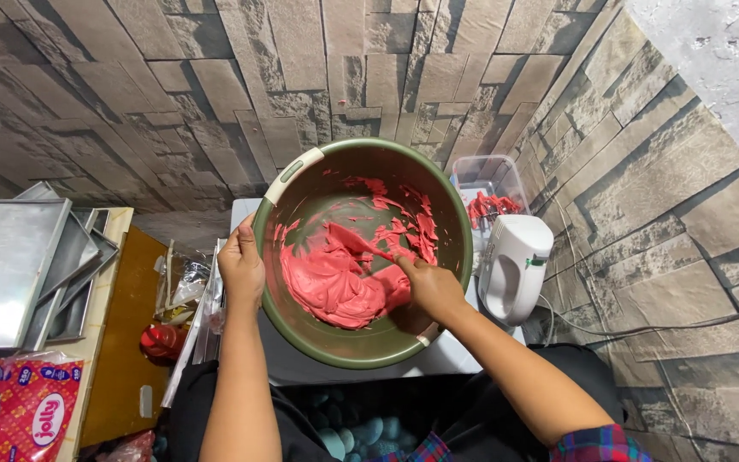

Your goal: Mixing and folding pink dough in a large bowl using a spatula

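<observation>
The left hand (241, 267) clamps the rim of the round olive-green plastic basin (301, 329) — light, tippable. The right hand (431, 289) grips a pink spatula (359, 243) in thick, soft, sticky pink batter (335, 278).

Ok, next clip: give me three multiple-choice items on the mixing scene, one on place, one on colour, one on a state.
1. Where is the white hand mixer?
A. right of the bowl
B. inside the bowl
C. on the metal trays

2. What colour is the batter?
A. white
B. pink-red
C. blue

3. What is the left hand doing?
A. resting in the lap
B. lifting a tray
C. gripping the bowl's rim

Answers: 1 A, it stands beside the green bowl on its right. 2 B, pink-red mass coats the inside. 3 C, its fingers clasp the rim while the right hand works a spatula.
</observation>
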